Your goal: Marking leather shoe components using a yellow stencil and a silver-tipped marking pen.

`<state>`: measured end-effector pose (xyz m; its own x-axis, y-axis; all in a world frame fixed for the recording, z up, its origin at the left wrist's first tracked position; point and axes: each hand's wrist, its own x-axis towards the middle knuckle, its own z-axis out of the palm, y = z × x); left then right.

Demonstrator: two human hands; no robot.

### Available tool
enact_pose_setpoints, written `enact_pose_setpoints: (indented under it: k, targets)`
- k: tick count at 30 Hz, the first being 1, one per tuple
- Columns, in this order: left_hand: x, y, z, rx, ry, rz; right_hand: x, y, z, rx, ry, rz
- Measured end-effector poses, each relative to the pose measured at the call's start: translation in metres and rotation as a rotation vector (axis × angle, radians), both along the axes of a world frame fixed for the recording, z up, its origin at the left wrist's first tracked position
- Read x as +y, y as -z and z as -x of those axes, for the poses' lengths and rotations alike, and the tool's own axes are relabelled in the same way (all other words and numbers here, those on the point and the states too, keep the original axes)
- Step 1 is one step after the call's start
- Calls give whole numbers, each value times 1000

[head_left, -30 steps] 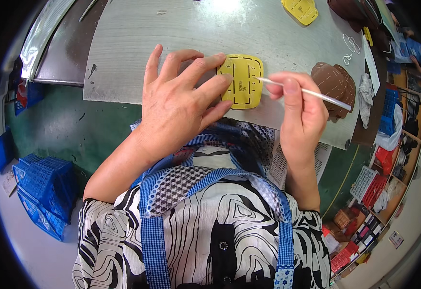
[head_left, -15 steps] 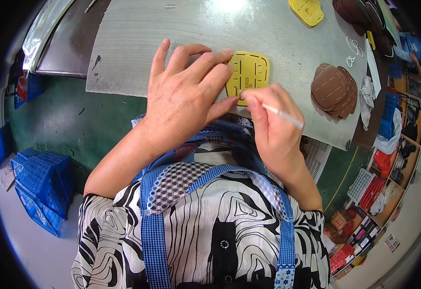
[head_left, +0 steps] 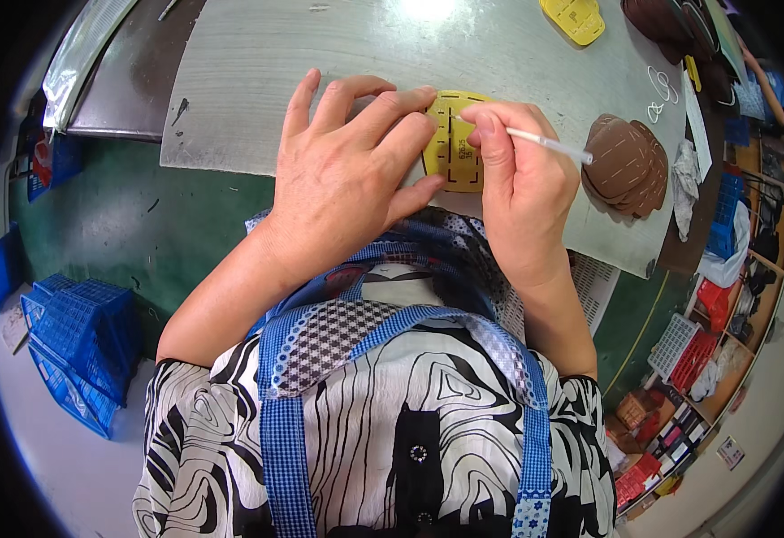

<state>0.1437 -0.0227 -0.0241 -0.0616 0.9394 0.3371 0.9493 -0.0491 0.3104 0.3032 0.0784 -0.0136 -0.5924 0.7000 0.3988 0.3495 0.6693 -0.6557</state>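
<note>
My left hand (head_left: 347,175) lies flat with spread fingers on a yellow slotted template (head_left: 456,143) at the near edge of a grey work board (head_left: 499,45), pressing it down. My right hand (head_left: 522,184) grips a thin white pen (head_left: 549,143) and its tip rests on the template's upper part. The two hands cover most of the template, and what lies beneath it is hidden.
A stack of brown leather pieces (head_left: 625,166) lies to the right of my right hand. A second yellow template (head_left: 576,18) sits at the far edge. Blue plastic baskets (head_left: 78,345) stand on the floor at left; red and white boxes (head_left: 697,359) at right.
The right hand has moved left onto the template and turned the pen's tip down onto it. The left hand has slid slightly right while holding the template.
</note>
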Motion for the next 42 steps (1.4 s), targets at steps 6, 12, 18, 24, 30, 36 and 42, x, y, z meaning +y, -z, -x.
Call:
enact_pose_setpoints:
  k: [6, 12, 18, 24, 30, 36, 42]
  targets:
    - [-1, 2, 2, 2, -1, 0, -34, -7, -29, -81, -93, 52]
    - [-1, 0, 1, 11, -1, 9, -16, -17, -25, 18, -26, 325]
    - [1, -1, 0, 3, 13, 15, 2, -3, -1, -9, -30, -14]
    - [0, -1, 1, 10, -2, 36, -23, -14, -36, -84, -77, 320]
    - [2, -4, -2, 46, 26, 60, 12, 3, -19, 121, 57, 169]
    - [3, -2, -2, 29, 25, 50, 12, 1, -15, 20, 37, 25]
    - [1, -1, -1, 26, 22, 49, -30, -9, -47, -129, -31, 133]
